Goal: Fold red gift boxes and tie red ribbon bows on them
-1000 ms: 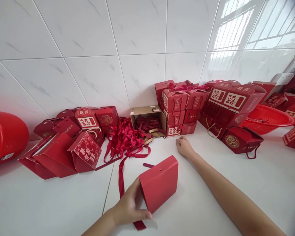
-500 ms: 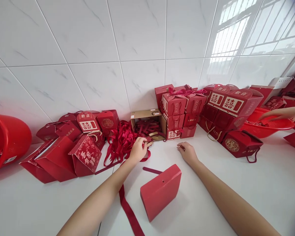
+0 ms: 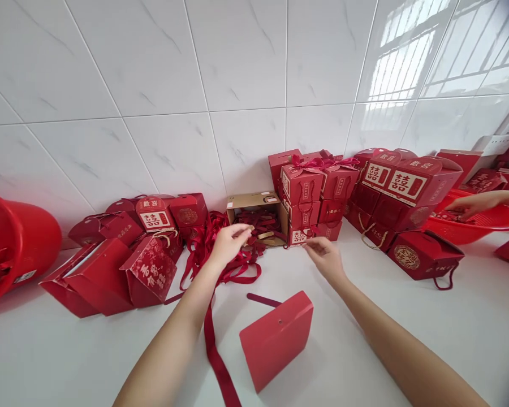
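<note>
My left hand (image 3: 232, 244) is in front of a small cardboard box (image 3: 254, 199) of dark red strips (image 3: 261, 219). Its fingers are pinched together, and what they hold is too small to make out. To the right, my right hand (image 3: 327, 261) is raised over the white table, thumb and fingertips drawn together with nothing visible in them. Between my forearms stands a folded red gift box (image 3: 277, 342), with a single dark red strip (image 3: 263, 299) behind it. A heap of red ribbon (image 3: 212, 229) lies beside my left hand, and one long ribbon (image 3: 216, 362) runs toward me.
Stacked red boxes (image 3: 303, 189) stand against the tiled wall, with more boxes (image 3: 411, 178) to their right. Several red boxes (image 3: 106, 274) and a red bucket (image 3: 34, 243) are at left. At far right, another person's hand (image 3: 470, 204) reaches into a red basket (image 3: 492, 217).
My left hand has lifted and moved slightly left, off the ribbon heap's edge. My right hand has risen a little, its fingertips closing together. The red gift box stays in place.
</note>
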`<state>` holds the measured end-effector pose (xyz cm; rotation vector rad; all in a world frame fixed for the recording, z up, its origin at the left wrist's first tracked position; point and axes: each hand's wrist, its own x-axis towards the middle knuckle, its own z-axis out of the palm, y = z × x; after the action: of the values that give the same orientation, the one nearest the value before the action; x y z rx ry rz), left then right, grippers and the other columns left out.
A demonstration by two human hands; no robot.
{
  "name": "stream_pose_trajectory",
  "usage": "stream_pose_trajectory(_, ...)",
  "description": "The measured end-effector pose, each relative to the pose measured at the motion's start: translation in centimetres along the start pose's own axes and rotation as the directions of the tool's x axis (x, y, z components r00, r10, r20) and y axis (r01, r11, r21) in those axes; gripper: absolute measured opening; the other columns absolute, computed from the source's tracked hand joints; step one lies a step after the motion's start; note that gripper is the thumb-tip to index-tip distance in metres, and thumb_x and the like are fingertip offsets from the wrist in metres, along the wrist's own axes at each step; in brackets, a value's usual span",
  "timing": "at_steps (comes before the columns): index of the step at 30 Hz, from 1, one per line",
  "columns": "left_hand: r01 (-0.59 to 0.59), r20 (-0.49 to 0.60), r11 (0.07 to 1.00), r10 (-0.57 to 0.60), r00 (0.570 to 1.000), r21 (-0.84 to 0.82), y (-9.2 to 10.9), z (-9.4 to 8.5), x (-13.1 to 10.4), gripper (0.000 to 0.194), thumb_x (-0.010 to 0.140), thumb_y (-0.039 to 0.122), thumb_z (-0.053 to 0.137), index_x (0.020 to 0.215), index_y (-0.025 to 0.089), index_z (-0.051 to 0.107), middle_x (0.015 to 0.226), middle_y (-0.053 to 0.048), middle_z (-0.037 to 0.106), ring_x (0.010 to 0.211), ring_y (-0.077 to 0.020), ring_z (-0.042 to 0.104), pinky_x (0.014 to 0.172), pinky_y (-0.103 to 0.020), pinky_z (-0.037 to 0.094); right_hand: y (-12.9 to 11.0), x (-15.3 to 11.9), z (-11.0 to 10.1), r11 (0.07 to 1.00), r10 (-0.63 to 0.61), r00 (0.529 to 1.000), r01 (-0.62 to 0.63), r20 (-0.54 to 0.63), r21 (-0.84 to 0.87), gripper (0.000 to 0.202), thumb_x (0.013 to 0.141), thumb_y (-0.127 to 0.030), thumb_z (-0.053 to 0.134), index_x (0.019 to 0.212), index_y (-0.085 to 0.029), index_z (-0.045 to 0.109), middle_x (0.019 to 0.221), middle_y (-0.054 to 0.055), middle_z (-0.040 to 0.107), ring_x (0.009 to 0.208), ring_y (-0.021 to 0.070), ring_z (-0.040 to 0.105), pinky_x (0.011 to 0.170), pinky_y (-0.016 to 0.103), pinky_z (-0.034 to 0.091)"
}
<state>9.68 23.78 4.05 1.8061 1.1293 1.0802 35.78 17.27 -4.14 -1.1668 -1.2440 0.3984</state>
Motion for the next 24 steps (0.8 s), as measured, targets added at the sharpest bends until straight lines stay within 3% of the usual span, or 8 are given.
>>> stream_pose_trajectory(4, -0.05, -0.154, 0.967, 0.012, 0.988, -0.248, 4.1, -3.7, -2.6, 0.038, 0.078, 0.046, 0.072, 0.099, 0.014, 0.068, 0.09, -0.006, 0.073, 0.087, -0.0214, 0.069, 0.084, -0.037, 0.054, -7.4, 0.1, -0.7, 0.985, -0.056, 0.993, 0.072, -0.102, 0.159, 0.023, 0.085, -0.04, 0.066, 0.095, -0.02, 0.064, 0.087, 0.006, 0.071, 0.085, 0.0207, 0.071, 0.077, 0.036, 0.058)
stream_pose_trajectory(8, -0.102, -0.228, 0.912, 0.009, 0.974, -0.399, 7.2, -5.6, -6.4, 0.036, 0.073, 0.041, 0.077, 0.095, 0.016, 0.065, 0.086, -0.003, 0.071, 0.081, -0.0182, 0.069, 0.081, -0.037, 0.055, -15.0, -1.6, -0.9, 0.897, -0.168, 0.961, 0.241, -0.218, 0.37, 0.013, 0.082, -0.027, 0.072, 0.092, -0.021, 0.067, 0.083, 0.002, 0.069, 0.082, 0.0181, 0.072, 0.074, 0.031, 0.059)
stream_pose_trajectory(10, -0.135, -0.239, 0.885, 0.028, 0.971, -0.446, 8.1, -6.0, -8.1, 0.032, 0.074, 0.041, 0.076, 0.092, 0.019, 0.062, 0.083, 0.0, 0.068, 0.079, -0.017, 0.069, 0.082, -0.038, 0.055, -17.4, -2.4, -0.9, 0.87, -0.246, 0.939, 0.322, -0.239, 0.372, 0.01, 0.081, -0.023, 0.073, 0.09, -0.022, 0.068, 0.084, 0.002, 0.069, 0.082, 0.0169, 0.071, 0.073, 0.03, 0.059)
stream_pose_trajectory(12, -0.164, -0.224, 0.843, 0.053, 0.973, -0.513, 8.7, -6.3, -9.4, 0.028, 0.076, 0.04, 0.074, 0.09, 0.02, 0.059, 0.08, 0.002, 0.066, 0.078, -0.0162, 0.068, 0.082, -0.038, 0.055, -18.2, -2.5, -1.0, 0.88, -0.32, 0.923, 0.372, -0.212, 0.295, 0.006, 0.081, -0.022, 0.072, 0.086, -0.022, 0.069, 0.086, 0.003, 0.068, 0.081, 0.0166, 0.07, 0.071, 0.029, 0.059)
stream_pose_trajectory(15, -0.161, -0.186, 0.788, 0.06, 0.981, -0.595, 8.8, -6.9, -10.2, 0.023, 0.08, 0.037, 0.07, 0.09, 0.022, 0.056, 0.08, 0.003, 0.065, 0.077, -0.0151, 0.068, 0.081, -0.036, 0.054, -15.8, -0.8, -1.2, 0.952, -0.273, 0.962, 0.274, -0.025, 0.138, 0.007, 0.079, -0.026, 0.072, 0.084, -0.021, 0.07, 0.086, 0.004, 0.07, 0.081, 0.0179, 0.069, 0.071, 0.031, 0.059)
stream_pose_trajectory(18, -0.08, -0.135, 0.841, 0.009, 0.991, -0.535, 7.8, -7.1, -9.7, 0.023, 0.083, 0.04, 0.064, 0.094, 0.024, 0.053, 0.085, 0.004, 0.065, 0.085, -0.0154, 0.068, 0.084, -0.036, 0.053, -10.2, 1.6, -0.7, 0.996, 0.02, 0.971, 0.003, 0.239, -0.094, 0.016, 0.077, -0.032, 0.073, 0.081, -0.017, 0.069, 0.079, 0.004, 0.071, 0.075, 0.0191, 0.068, 0.069, 0.033, 0.058)
stream_pose_trajectory(20, 0.02, -0.053, 0.884, -0.051, 0.997, -0.467, 6.4, -6.6, -8.8, 0.021, 0.084, 0.039, 0.064, 0.094, 0.022, 0.056, 0.088, 0.002, 0.066, 0.09, -0.0162, 0.067, 0.085, -0.034, 0.052, -6.2, 2.3, 0.3, 0.978, 0.129, 0.947, -0.073, 0.293, -0.194, 0.018, 0.079, -0.031, 0.073, 0.077, -0.014, 0.068, 0.074, 0.004, 0.068, 0.069, 0.017, 0.065, 0.067, 0.032, 0.057)
stream_pose_trajectory(24, 0.279, 0.187, 0.908, -0.229, 0.955, -0.314, 2.2, -4.5, -6.9, 0.014, 0.085, 0.027, 0.068, 0.085, 0.014, 0.063, 0.083, -0.002, 0.067, 0.076, -0.0142, 0.064, 0.071, -0.029, 0.053, -0.4, 1.0, 2.6, 0.936, 0.266, 0.899, -0.156, 0.346, -0.315, 0.024, 0.094, -0.033, 0.059, 0.109, -0.014, 0.062, 0.106, 0.006, 0.065, 0.088, 0.0164, 0.065, 0.076, 0.034, 0.057)
